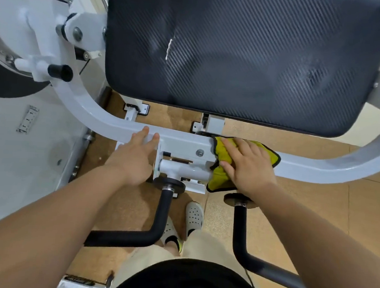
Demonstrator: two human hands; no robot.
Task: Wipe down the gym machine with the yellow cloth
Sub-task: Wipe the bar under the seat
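Note:
The gym machine has a curved white bar (109,121) running across the middle of the view below a large black textured pad (246,58). My left hand (132,157) rests flat on the bar, fingers straight, just left of the central bracket (184,150). My right hand (245,168) presses the yellow cloth (221,179) with a black hem against the bar and the bracket's right side; its fingers lie spread over the cloth, thumb against the cloth's front.
Two black padded handles (156,229) (242,253) stick out from the bracket toward me. A black knob (60,71) and white pivot parts sit at upper left. My feet in grey clogs (194,216) stand on the tan floor between the handles.

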